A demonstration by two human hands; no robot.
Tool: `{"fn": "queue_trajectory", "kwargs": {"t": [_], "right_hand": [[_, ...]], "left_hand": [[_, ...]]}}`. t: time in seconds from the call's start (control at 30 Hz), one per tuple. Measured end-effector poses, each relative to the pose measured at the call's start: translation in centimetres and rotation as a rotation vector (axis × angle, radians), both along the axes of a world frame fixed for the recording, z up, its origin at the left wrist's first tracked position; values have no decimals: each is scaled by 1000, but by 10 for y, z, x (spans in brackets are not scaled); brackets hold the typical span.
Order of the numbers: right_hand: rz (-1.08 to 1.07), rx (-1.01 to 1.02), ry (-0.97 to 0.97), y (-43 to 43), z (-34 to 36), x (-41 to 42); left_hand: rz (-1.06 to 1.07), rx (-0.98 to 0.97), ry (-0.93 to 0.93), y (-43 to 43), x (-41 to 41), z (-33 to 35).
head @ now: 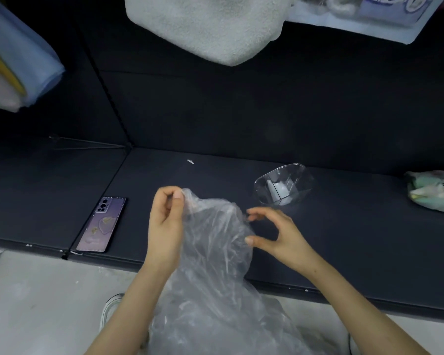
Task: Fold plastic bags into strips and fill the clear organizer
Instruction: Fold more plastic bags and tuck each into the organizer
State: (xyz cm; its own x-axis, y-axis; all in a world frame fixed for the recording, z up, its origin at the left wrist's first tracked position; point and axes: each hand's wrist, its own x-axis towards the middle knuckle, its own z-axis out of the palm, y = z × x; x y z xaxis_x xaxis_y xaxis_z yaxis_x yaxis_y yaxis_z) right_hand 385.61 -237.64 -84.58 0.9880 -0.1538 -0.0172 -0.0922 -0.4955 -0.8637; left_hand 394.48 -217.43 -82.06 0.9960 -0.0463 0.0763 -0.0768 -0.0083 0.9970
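A plastic bag (215, 254) pinched by left hand (166, 226) and right hand (276, 235)

Head view, looking down, close over mat (215, 175)

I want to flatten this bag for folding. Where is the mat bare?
Bare mat lies between the phone and the clear organizer, beyond the left hand and right hand, up to the white scrap. More lies between the organizer and the printed pouch. Crowded: the near edge, under the plastic bag.
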Motion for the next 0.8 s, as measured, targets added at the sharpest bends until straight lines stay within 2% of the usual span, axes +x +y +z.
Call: {"fn": "queue_trajectory", "kwargs": {"t": [0.23,0.4,0.53,0.67,0.8], "right_hand": [[119,-55,13,-12,-34,52],[160,-58,80,-25,-59,90],[165,-105,108,-34,-75,109],[140,-238,124,-50,-86,111],[161,-482,155,-71,-92,112]], "left_hand": [[197,-121,199,3,59,-34],[192,-181,325,4,87,-57],[165,-121,294,3,99,-74],[160,-174,335,-1,106,-84],[133,-283,411,-8,110,-86]]}}
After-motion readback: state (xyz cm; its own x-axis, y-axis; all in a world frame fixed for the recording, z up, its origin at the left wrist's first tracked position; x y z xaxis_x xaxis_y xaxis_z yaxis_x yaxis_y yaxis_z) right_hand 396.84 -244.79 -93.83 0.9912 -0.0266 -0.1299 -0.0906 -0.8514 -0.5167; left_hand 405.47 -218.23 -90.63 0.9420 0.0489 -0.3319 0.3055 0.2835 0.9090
